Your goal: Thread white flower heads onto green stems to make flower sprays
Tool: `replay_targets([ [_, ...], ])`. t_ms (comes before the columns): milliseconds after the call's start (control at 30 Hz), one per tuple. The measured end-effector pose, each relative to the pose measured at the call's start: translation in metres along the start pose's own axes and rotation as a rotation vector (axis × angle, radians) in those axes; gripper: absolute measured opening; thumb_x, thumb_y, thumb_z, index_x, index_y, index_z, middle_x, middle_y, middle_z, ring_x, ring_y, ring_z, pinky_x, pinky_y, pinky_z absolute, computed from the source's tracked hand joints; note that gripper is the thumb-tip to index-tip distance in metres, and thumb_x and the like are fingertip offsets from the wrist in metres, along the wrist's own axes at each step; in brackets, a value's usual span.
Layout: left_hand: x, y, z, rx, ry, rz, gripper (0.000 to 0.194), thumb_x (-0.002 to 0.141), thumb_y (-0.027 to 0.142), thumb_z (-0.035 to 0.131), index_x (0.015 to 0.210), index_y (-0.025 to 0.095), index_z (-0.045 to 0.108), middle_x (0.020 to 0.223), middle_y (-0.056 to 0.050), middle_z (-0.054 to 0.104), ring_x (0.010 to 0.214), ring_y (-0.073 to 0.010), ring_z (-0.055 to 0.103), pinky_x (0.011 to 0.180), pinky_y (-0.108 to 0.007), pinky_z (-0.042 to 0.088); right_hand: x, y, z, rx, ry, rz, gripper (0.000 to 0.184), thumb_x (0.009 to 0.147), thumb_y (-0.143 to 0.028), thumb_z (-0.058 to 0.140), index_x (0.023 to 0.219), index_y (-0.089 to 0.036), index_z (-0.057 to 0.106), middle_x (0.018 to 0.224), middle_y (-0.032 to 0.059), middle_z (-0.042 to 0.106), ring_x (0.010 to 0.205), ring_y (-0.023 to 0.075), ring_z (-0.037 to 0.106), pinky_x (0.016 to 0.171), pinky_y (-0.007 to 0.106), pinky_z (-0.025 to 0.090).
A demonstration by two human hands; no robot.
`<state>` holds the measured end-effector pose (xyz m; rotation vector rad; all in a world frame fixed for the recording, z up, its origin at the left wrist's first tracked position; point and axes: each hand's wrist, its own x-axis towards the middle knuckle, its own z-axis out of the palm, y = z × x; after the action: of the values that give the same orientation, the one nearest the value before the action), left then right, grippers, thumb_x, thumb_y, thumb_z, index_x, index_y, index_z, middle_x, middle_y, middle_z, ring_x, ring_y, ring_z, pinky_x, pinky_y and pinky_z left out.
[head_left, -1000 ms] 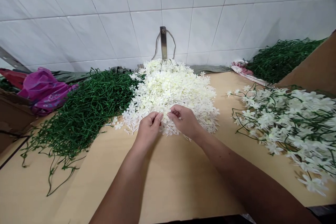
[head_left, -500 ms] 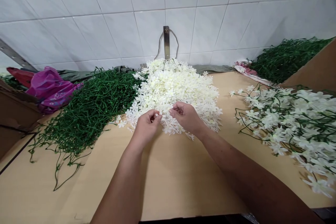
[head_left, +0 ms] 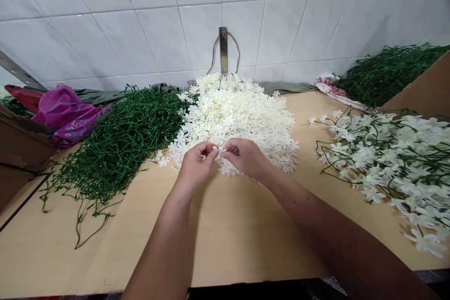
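Observation:
Just over the front edge of a heap of white artificial flowers, my two hands meet fingertip to fingertip. Between them is a small white artificial flower, partly covered by the fingers. My left hand pinches it from the left with thumb and forefinger. From the right, my right hand is closed in a pinch on the same flower. To the left of the heap lies a tangled pile of green plastic stems.
White flowers on green stems are spread on the right of the tabletop. Behind them are more green stems and a cardboard flap. A purple bag and a cardboard box stand at left. A metal bar rises against the tiled wall.
My right hand has moved left, closing the gap to my left hand. Both now pinch at one white flower. The view has tilted slightly downward.

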<state>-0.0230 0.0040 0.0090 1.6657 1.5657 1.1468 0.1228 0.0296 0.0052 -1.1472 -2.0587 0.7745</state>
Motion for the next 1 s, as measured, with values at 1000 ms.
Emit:
replay_targets([
  [1000,0.002,-0.009,0.008,0.114,0.038,-0.049,0.015,0.070,0.031,0.049,0.072,0.017,0.054,0.063,0.002,0.052,0.058,-0.0105,0.046,0.056,-0.022,0.036,-0.020,0.014,-0.016,-0.233,-0.094,0.020,0.008,0.072,-0.013,0.050,0.070,-0.016,0.057,0.073,0.0021,0.055,0.064,0.0099,0.047,0.061,0.022,0.035],
])
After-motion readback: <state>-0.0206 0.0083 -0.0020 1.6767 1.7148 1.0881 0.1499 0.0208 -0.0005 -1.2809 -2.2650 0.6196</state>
